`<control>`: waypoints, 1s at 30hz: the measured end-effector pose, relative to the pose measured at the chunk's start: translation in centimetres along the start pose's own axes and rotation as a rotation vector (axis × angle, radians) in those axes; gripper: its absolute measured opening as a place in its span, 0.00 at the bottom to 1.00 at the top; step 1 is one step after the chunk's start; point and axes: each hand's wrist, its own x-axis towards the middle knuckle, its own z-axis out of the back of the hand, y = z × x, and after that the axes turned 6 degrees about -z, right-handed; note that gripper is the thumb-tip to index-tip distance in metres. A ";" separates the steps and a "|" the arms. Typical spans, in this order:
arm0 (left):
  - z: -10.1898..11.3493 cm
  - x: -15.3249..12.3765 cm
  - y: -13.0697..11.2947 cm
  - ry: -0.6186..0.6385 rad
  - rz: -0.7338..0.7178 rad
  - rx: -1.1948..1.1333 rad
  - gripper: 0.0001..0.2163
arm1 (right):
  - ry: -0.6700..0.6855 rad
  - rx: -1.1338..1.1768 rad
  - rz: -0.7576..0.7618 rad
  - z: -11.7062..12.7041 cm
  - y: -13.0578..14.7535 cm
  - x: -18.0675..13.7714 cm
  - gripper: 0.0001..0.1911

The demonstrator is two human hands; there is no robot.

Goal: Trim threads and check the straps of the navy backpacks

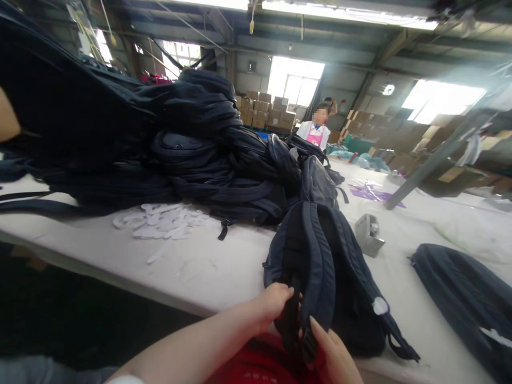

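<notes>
A dark navy backpack lies on the table in front of me, its back panel and padded shoulder straps facing up. My left hand is closed on black webbing beside the near shoulder strap. At that strap's lower end, my right hand grips near a black plastic buckle, with the thumb on top. Some of the fingers of both hands are hidden behind the straps. A round white tag sits on the other shoulder strap.
Stacked dark backpacks fill the left and middle of the white table. White cut pieces lie near its edge. A metal dispenser and another backpack are to the right. A co-worker stands behind, beyond a slanting pole.
</notes>
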 end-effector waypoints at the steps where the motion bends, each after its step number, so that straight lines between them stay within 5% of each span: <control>1: -0.1 0.5 0.2 -0.022 -0.001 0.014 0.10 | 0.000 -0.021 -0.002 -0.6 -0.3 0.0 0.18; 6: -0.9 2.4 -0.4 -0.026 0.126 -0.088 0.08 | 0.040 -0.170 0.007 -2.1 -1.5 0.6 0.25; 10: -1.4 2.0 -1.8 0.058 0.182 -0.224 0.19 | 0.080 -0.236 -0.046 -2.1 -2.5 1.4 0.29; 13: -1.4 1.3 -1.8 0.186 0.122 -0.277 0.24 | 0.080 -0.232 -0.077 -2.3 -3.0 1.8 0.30; 17: -0.4 0.8 -1.2 0.158 -0.063 -0.111 0.11 | 0.056 -0.332 -0.082 -2.6 -2.3 1.6 0.32; 20: 1.0 0.9 -1.9 0.184 -0.075 -0.109 0.12 | 0.093 -0.443 -0.051 -2.9 -0.5 1.2 0.33; 26: 2.1 0.6 -4.6 0.194 -0.017 -0.150 0.12 | 0.282 0.014 -0.126 -4.8 3.5 1.5 0.29; 30: 2.2 0.7 -3.5 0.142 -0.082 -0.068 0.14 | 0.170 0.261 -0.056 -5.7 4.0 3.9 0.24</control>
